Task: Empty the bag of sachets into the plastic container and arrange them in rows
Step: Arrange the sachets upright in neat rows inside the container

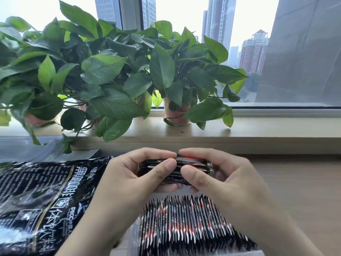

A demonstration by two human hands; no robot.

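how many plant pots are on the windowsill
3: left pot, middle pot mostly behind leaves, right pot. The foliage may hide more.

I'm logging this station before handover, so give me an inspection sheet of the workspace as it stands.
Surface: pale tabletop below a windowsill.
Job's things: black bag lies flat at left; row of sachets stands on edge in the clear plastic container; bundle of sachets held above it.
Clutter: clear plastic sheet or lid behind the bag.
Grippers: left hand and right hand both grip the bundle.
Cables: nothing seen.
Surroundings: potted plants on the sill; window onto tower blocks.
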